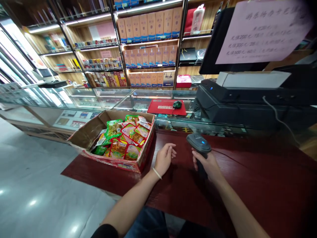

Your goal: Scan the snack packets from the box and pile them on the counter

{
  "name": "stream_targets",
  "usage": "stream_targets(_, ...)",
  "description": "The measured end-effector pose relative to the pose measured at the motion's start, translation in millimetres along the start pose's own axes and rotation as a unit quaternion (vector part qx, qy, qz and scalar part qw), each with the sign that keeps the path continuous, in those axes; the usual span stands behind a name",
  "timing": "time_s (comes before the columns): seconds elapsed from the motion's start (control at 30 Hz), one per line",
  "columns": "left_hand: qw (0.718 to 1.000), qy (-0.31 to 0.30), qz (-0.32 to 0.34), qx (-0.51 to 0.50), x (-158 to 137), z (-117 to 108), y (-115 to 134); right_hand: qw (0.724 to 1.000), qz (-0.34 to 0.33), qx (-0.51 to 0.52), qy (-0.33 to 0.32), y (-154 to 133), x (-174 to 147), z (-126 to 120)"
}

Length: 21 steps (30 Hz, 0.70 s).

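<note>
My right hand (pixel 209 163) is wrapped around the grip of a black barcode scanner (pixel 199 142), held upright above the dark red tabletop. A small blue light glows on the scanner's head, which points away from me. My left hand (pixel 165 158) rests on its side on the tabletop, fingers loosely bent and slightly apart, with nothing visible in it. A pale bracelet circles that wrist. Just left of this hand stands an open cardboard box (pixel 83 140). Inside it lie several snack packets (pixel 119 147) in red, pink and green plastic wrappers.
The dark red tabletop (pixel 237 185) borders a glass display counter (pixel 99 94). On the glass lie a red mat (pixel 153 106) and a black mouse (pixel 177 104). A black machine (pixel 223 105) and a monitor with a pink sign (pixel 257 36) stand right. Stocked shelves (pixel 148 40) line the back.
</note>
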<state>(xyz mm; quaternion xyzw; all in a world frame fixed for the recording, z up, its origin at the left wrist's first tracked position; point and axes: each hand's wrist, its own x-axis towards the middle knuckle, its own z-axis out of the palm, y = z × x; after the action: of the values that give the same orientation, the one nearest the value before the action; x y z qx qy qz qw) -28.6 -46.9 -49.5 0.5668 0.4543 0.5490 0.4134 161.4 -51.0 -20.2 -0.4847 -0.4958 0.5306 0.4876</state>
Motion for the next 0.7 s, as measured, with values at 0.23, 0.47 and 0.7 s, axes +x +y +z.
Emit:
stream_targets(0.23, 0.999, 0.031, 0.013, 0.025, 3.5, -6.5, -4.4, 1.0, -0.004, 0.022, -0.001, -0.6, -0.7, 2.4)
stream_targets(0.47, 0.994, 0.004, 0.079, 0.075, -1.5, -6.0, 26.9, 0.999, -0.014, 0.035, 0.007, -10.8, -3.5, 12.4)
stream_targets(0.7, 0.941, -0.02, 0.259, 0.216, 11.6, -65.5, 122.6, 0.996, -0.051, 0.062, -0.048, -53.8, -4.3, 30.6)
